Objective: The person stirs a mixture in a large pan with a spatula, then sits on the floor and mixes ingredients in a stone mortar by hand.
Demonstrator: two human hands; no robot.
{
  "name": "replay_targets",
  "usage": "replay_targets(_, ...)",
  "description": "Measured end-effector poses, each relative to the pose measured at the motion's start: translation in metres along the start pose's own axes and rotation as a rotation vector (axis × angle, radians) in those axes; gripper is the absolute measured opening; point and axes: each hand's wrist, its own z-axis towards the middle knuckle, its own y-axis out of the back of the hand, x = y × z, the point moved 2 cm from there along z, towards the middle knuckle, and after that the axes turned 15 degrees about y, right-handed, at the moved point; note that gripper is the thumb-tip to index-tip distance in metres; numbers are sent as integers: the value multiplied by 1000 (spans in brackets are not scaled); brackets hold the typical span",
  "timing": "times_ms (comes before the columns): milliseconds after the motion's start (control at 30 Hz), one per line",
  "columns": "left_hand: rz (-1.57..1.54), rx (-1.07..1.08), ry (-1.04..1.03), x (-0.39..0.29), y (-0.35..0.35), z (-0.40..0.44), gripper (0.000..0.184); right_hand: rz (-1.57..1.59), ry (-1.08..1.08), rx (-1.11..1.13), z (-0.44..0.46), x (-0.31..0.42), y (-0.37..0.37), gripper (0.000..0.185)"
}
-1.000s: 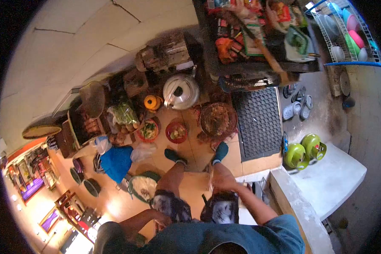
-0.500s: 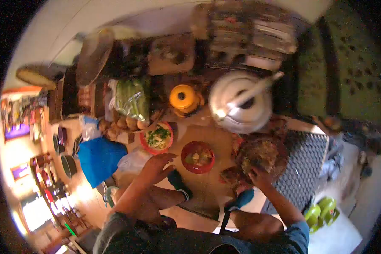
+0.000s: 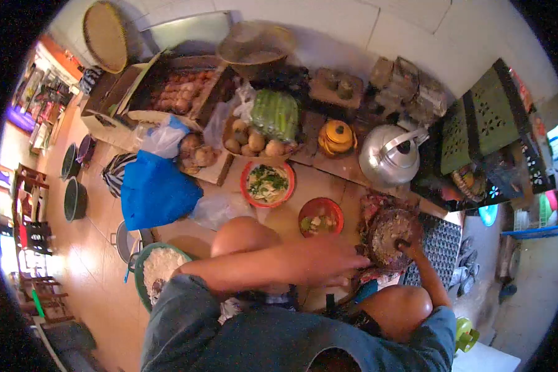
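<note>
The dark bowl (image 3: 390, 214) sat at four o'clock in view, your right hand (image 3: 415, 239) seemingly clenched round a pestle (image 3: 403, 243) to grind mash (image 3: 387, 234), your blurred left hand (image 3: 325, 258) loose-fingered at the bowl's eight o'clock, and the next stroke probably called for steadying it.

A silver kettle (image 3: 378, 162) stands near a yellow pot (image 3: 337, 137), with bagged green vegetables (image 3: 276, 114) farther left.

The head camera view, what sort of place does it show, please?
Probably a home kitchen, with food set out on the tiled floor. A metal kettle, bagged green vegetables and a red-rimmed bowl of chopped food suggest this.
</note>
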Motion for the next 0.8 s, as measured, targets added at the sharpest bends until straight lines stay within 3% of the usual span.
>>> replay_targets(67,-8,28,-85,-20,-2,-13,40,-181,272,-161,-7,5,10,69)
replay_targets(133,16,66,-43,-8,-12,-21,36,-177,245,-193,-9,5,24,68)
replay_targets(167,21,98,-16,-5,-14,-24,35,-75,74,-145,-12,10,29,67)
replay_targets(200,-27,332,222,4,-3,-15,30,60,-71,-124,-14,17,34,64)
replay_targets(267,103,349,439,10,5,-16,28,344,-349,-132,-18,26,43,59)
replay_targets(333,452,-70,369,14,0,-41,34,754,-414,-239,-19,35,32,51)
replay_targets(400,154,-542,127,-3,8,-81,29,1233,-280,-429,-13,31,2,42)
replay_targets(467,303,-564,470,-46,20,-118,34,1540,-278,-462,-32,72,-5,38)
replay_targets(500,431,-528,627,-44,19,-136,33,1548,-317,-405,-37,77,-1,37)
replay_targets(533,348,-667,533,-44,16,-149,29,1556,-355,-348,-41,81,2,37)
replay_targets(567,272,-795,425,-44,13,-163,25,1507,-363,-309,-30,40,-25,36)
replay_targets(600,462,-861,594,-40,5,-191,19,1339,-336,-252,-12,-11,-53,36)
replay_targets(633,312,-900,805,-67,17,-193,18,1174,-317,-193,-3,-54,-73,38)
replay_targets(667,365,-904,787,-73,21,-204,22,937,-263,-195,-7,-74,-78,44)
replay_targets(733,352,-1019,777,-74,21,-226,23,364,-216,-368,-25,-42,-55,47)
replay_targets(800,355,-1031,810,-99,19,-222,23,122,-207,-473,-42,-12,-27,51)
